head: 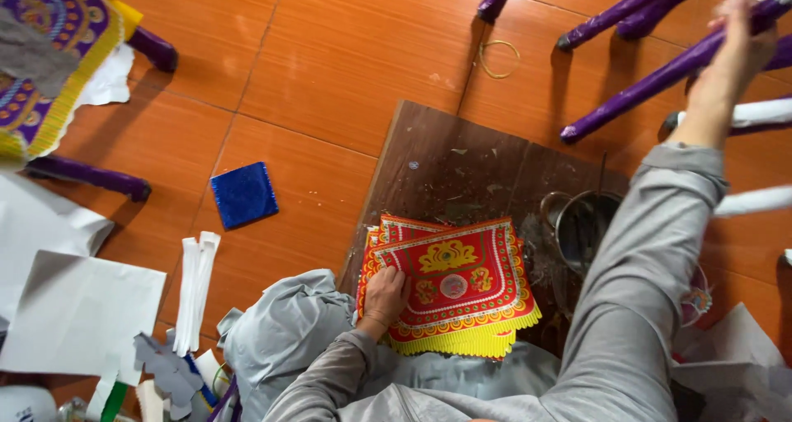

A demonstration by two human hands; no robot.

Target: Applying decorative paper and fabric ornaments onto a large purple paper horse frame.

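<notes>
Closest to the lens is the grey sleeve of the right arm, stretched way up so the right hand (737, 55) has its fingers wrapped around a purple stick (660, 80) near the top right, in among a bunch of other purple sticks. Down low, the left hand (384, 297) lies flat with its fingers spread on the left edge of a stack of red and yellow fringed paper sheets (459, 286), which sits on a dark wooden board (445, 162) on the orange tile floor (330, 51). My worry: with only one palm pinning that stack at its edge, and the body leaning for the stick, the top sheets could fan out or slide, and a crease in the fringe looks easy to make. The metal pot (584, 224) just right of the stack has a grimy patch around it, maybe glue, though I can't tell; if a dragged stick or the sleeve bumps it, the paper right beside it could get smeared. There's also a blue square (243, 193) and white folded strips (196, 286) off to the left, well apart from all this.
</notes>
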